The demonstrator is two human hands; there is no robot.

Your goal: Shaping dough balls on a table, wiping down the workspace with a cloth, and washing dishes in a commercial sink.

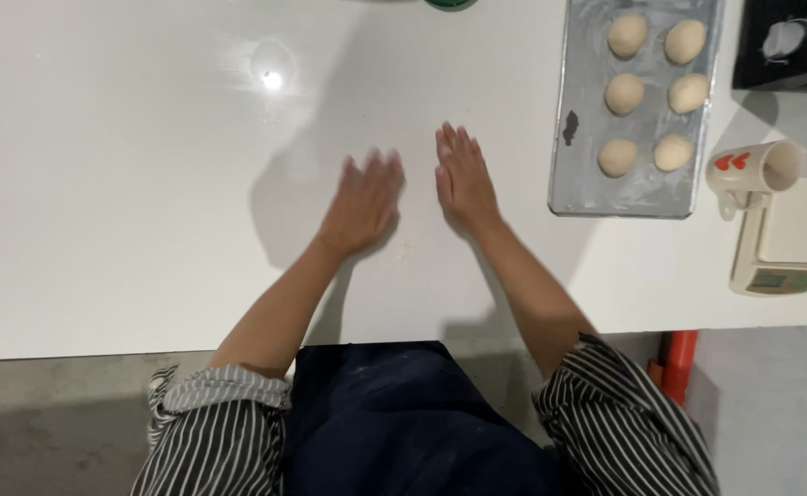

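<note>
Both of my hands lie flat, palms down, on the white table (128, 184), side by side with fingers pointing away from me. My left hand (364, 204) looks slightly blurred, its fingers spread. My right hand (463, 179) rests a little further forward, fingers close together. Neither hand holds anything. A faint dusting of flour marks the tabletop between and just below the hands. To the right of my right hand sits a floured metal baking tray (573, 174) carrying several round dough balls (624, 94) in two columns.
A white mug with red hearts (760, 171) lies on a small kitchen scale (780, 257) at the right edge. A black appliance (789, 46) stands at the top right corner. A green object (449, 4) peeks in at the top. The table's front edge runs above my dark apron.
</note>
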